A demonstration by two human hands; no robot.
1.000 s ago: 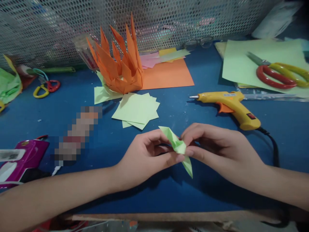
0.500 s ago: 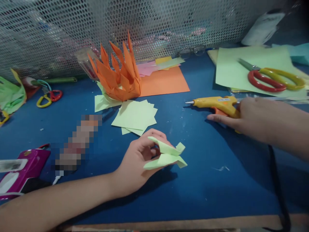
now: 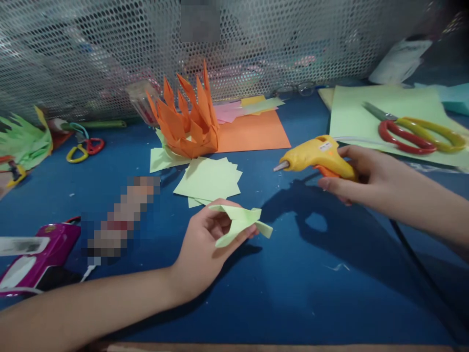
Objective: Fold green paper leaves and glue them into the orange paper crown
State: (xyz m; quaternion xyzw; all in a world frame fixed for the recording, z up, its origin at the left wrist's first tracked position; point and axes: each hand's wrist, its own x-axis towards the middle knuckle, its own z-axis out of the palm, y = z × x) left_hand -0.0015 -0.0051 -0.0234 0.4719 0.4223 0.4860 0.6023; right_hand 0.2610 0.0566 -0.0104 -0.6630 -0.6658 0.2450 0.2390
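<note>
Between the fingers of my left hand (image 3: 205,249) is a folded piece of light green paper (image 3: 240,222), its flaps spread apart. My right hand (image 3: 362,176) grips a yellow hot glue gun (image 3: 311,154) by its handle, with the thumb near the orange trigger (image 3: 326,171). The gun is lifted off the table and its metal nozzle points left, apart from the folded paper. A stack of light green paper squares (image 3: 208,178) lies just beyond my left hand. Behind it stands an orange folded-paper piece with pointed petals (image 3: 192,129).
Large scissors (image 3: 410,132) rest on green sheets (image 3: 348,112) at the right. Small scissors (image 3: 82,149), a purple device (image 3: 54,249) and a blurred-out object (image 3: 120,220) lie on the left. An orange sheet (image 3: 256,132) lies before the perforated metal panel (image 3: 249,49). A dark cord (image 3: 414,254) runs below my right arm.
My right hand has closed round the glue gun and raised it from the table, tipping its nozzle down. The folded green paper has turned slightly in my left hand.
</note>
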